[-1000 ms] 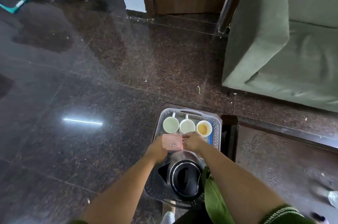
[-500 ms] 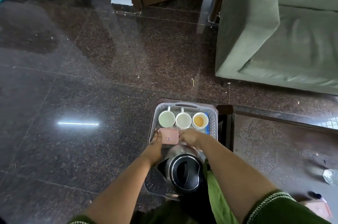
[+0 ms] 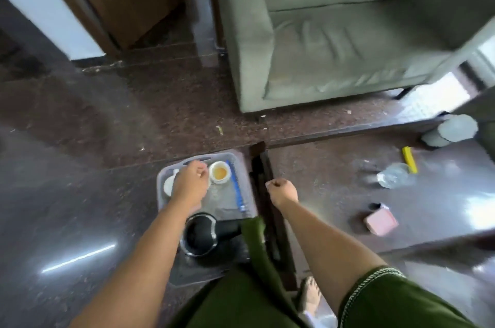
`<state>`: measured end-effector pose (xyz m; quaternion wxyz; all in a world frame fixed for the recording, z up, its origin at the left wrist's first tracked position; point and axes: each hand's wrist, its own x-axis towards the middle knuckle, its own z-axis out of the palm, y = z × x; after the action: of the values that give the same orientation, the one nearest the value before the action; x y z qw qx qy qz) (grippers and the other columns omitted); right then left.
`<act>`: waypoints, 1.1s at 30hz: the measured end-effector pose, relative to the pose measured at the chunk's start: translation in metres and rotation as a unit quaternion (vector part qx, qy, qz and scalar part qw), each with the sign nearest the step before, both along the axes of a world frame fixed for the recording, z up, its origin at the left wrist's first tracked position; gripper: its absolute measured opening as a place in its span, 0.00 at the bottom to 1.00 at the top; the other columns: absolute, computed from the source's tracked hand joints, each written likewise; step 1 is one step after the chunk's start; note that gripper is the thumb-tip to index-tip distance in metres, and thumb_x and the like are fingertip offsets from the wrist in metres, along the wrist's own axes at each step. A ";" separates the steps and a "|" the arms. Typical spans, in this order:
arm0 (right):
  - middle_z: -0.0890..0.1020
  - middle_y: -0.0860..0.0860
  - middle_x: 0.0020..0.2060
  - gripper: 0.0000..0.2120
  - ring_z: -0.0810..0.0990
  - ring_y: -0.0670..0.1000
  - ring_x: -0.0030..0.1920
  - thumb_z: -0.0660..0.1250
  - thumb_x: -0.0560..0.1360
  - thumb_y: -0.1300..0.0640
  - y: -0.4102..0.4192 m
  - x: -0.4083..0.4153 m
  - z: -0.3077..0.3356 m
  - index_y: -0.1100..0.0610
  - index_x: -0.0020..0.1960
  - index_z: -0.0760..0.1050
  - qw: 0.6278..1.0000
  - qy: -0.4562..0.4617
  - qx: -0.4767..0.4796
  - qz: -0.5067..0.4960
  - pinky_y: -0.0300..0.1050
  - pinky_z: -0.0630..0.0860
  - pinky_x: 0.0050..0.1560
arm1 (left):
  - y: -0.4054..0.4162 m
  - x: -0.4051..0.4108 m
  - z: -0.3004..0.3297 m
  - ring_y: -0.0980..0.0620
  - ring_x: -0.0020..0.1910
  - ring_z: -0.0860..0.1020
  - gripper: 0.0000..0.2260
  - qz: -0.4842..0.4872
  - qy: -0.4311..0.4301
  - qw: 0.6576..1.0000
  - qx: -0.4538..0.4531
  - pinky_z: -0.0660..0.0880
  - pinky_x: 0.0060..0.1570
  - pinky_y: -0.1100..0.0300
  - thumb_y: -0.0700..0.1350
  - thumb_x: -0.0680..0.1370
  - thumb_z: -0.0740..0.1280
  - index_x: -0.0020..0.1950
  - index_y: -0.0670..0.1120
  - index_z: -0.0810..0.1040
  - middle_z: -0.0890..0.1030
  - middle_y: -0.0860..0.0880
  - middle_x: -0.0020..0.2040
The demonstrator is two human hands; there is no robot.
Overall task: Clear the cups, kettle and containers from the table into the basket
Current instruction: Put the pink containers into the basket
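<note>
A grey plastic basket (image 3: 160,203) sits on the dark floor left of the low dark table (image 3: 321,183). Inside it are a black kettle (image 3: 199,238), a white cup with tea-coloured residue (image 3: 220,172), another white cup (image 3: 168,186) and a blue stick (image 3: 237,189). My left hand (image 3: 190,183) hovers over the cups with curled fingers; what lies beneath it is hidden. Over the table's left edge, my right hand (image 3: 282,190) is a closed fist holding nothing. On the table rest a pink container (image 3: 380,222) and a clear container (image 3: 393,175).
A green armchair (image 3: 334,46) stands beyond the table. A yellow object (image 3: 409,160), a small black item (image 3: 375,205) and a grey round container (image 3: 452,130) also lie on the table. My bare foot (image 3: 310,295) is by the table's near corner.
The view swung right, showing more of the table. My right hand left the basket and moved right to the table edge. The pink box both hands held no longer shows.
</note>
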<state>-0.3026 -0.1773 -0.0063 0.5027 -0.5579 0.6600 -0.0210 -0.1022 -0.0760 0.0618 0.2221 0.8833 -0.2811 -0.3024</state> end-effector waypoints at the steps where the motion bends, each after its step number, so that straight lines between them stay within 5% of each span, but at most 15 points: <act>1: 0.82 0.55 0.42 0.09 0.81 0.56 0.49 0.65 0.76 0.56 -0.007 -0.024 0.001 0.59 0.47 0.82 0.999 0.003 -0.003 -0.038 0.42 0.73 0.47 | -0.019 -0.026 0.009 0.50 0.42 0.76 0.06 -0.016 0.006 0.999 -0.042 0.69 0.38 0.59 0.45 0.79 0.62 0.54 0.50 0.77 0.80 0.50 0.49; 6: 0.83 0.56 0.47 0.06 0.81 0.57 0.53 0.66 0.75 0.58 -0.035 -0.150 -0.008 0.56 0.48 0.81 0.988 0.019 -0.008 -0.154 0.45 0.74 0.53 | -0.093 -0.181 0.017 0.49 0.39 0.78 0.06 -0.158 0.088 0.974 -0.133 0.73 0.44 0.60 0.43 0.78 0.65 0.53 0.45 0.78 0.80 0.48 0.43; 11: 0.79 0.53 0.50 0.15 0.78 0.56 0.57 0.65 0.74 0.60 -0.061 -0.267 -0.031 0.59 0.60 0.76 0.979 0.071 -0.024 -0.188 0.37 0.69 0.50 | -0.120 -0.322 -0.047 0.45 0.50 0.80 0.12 -0.248 0.182 0.952 0.010 0.67 0.40 0.65 0.42 0.77 0.66 0.59 0.41 0.76 0.83 0.43 0.51; 15: 0.73 0.59 0.63 0.20 0.73 0.59 0.63 0.62 0.76 0.59 -0.085 -0.336 -0.072 0.58 0.67 0.71 0.985 0.130 -0.002 -0.116 0.44 0.67 0.62 | -0.136 -0.401 -0.114 0.44 0.59 0.77 0.17 -0.272 0.221 0.930 0.110 0.72 0.58 0.58 0.45 0.78 0.66 0.65 0.41 0.72 0.81 0.43 0.58; 21: 0.61 0.59 0.74 0.33 0.64 0.58 0.73 0.64 0.77 0.57 -0.114 -0.381 -0.122 0.60 0.77 0.54 0.987 0.145 0.060 -0.029 0.49 0.63 0.70 | -0.162 -0.458 -0.198 0.41 0.61 0.77 0.20 -0.164 0.242 0.943 0.159 0.73 0.60 0.51 0.47 0.75 0.69 0.63 0.38 0.73 0.78 0.38 0.62; 26: 0.69 0.59 0.67 0.20 0.72 0.59 0.64 0.62 0.78 0.59 -0.103 -0.377 -0.134 0.59 0.69 0.68 0.992 0.089 0.055 -0.068 0.45 0.69 0.60 | -0.168 -0.471 -0.220 0.48 0.48 0.74 0.16 -0.016 0.371 0.915 0.157 0.70 0.48 0.55 0.41 0.76 0.67 0.63 0.37 0.75 0.80 0.39 0.55; 31: 0.76 0.59 0.61 0.21 0.77 0.59 0.59 0.64 0.76 0.59 -0.096 -0.352 -0.117 0.58 0.68 0.65 0.993 0.054 0.035 -0.102 0.45 0.71 0.48 | -0.160 -0.453 -0.199 0.46 0.44 0.79 0.14 -0.014 0.308 0.943 0.125 0.70 0.40 0.56 0.44 0.73 0.67 0.57 0.41 0.78 0.82 0.37 0.49; 33: 0.77 0.59 0.59 0.17 0.77 0.59 0.57 0.62 0.77 0.56 -0.098 -0.332 -0.109 0.59 0.65 0.67 0.994 0.061 0.026 -0.093 0.44 0.71 0.46 | -0.156 -0.441 -0.192 0.43 0.51 0.80 0.14 -0.015 0.298 0.945 0.132 0.77 0.49 0.53 0.46 0.75 0.66 0.59 0.42 0.78 0.82 0.40 0.52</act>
<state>-0.6350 -0.2749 -0.1151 0.4719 -0.4816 0.7383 -0.0166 -0.5430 -0.2323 -0.1306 0.1728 0.7703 -0.1727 -0.5890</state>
